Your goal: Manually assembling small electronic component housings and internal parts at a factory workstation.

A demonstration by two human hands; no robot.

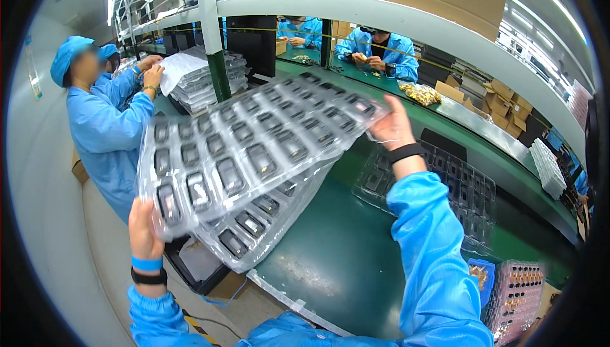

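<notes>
A clear plastic blister tray [244, 156] with rows of small black rectangular parts in its pockets is held up, tilted, across the middle of the view. My left hand [145, 229] grips its near left corner, the fingers partly hidden at the edge. At the far right corner, my right hand [393, 125] has its thumb and fingers closed on the rim. Beneath the raised tray lies another filled tray [273, 226], partly covered by it. To the right of my right forearm, a further clear tray [438, 185] with dark pockets rests on the green bench.
The green bench top [324, 252] spreads in front of me. A blue bin [481, 277] and a pink tray of small parts [518, 293] stand at right. Stacked trays [197, 80] rise behind a green-and-white post [217, 71]. A co-worker [105, 131] stands at left; others sit across.
</notes>
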